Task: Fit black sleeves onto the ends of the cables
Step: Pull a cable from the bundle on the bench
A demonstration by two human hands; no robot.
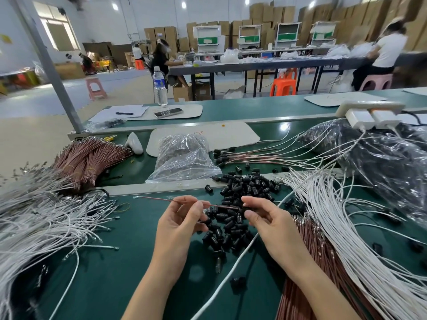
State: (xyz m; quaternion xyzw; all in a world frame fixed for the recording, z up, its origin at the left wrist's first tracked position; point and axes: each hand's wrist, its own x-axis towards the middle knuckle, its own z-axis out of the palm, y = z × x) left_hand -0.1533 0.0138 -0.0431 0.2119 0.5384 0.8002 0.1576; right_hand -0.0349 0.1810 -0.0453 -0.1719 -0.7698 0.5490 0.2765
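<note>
— What are the two hands doing?
— The left hand (182, 218) has its thumb and fingers curled in, pinching a thin brown cable (184, 200); the cable lies level, its far tip sticking out to the left; the right hand (265, 218) has its finger and thumb bent toward each other at the cable's other end; I can't tell if they grip a sleeve or only the cable.
— Where are the sleeves?
— Right under and behind the hands, a pile of black sleeves (238, 192) on the green table (129, 250); white cables (46, 215) spread out on the left; more white cables (335, 215) fan out on the right, with a bunch of brown cables (312, 262) beside them.
— And further back?
— A clear bag (182, 158) sits past the pile; next to it lie cables with sleeves on (254, 155); a tied brown bundle (90, 158) is on the left; a big dark bag (381, 158) is on the right.
— And past that?
— A phone (168, 112) and a water bottle (160, 86) on the next table; then an orange stool (283, 83); people sit at long tables; cardboard boxes (261, 12) line the wall.
</note>
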